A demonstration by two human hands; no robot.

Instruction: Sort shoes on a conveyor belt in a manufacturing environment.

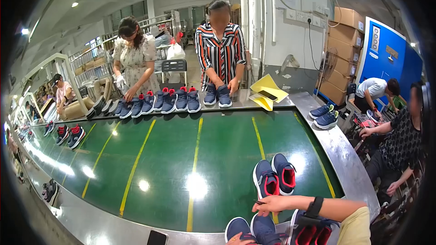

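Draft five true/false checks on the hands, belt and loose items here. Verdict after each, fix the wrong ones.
1. The right hand holds a thin dark object. True.
2. The right wrist is bare. False: a black band is round it.
3. The left hand is at a navy shoe by the lower picture edge. True.
4. The belt is blue with red stripes. False: the belt is green, its stripes yellow.
5. Yellow paper rests on the far metal ledge. True.
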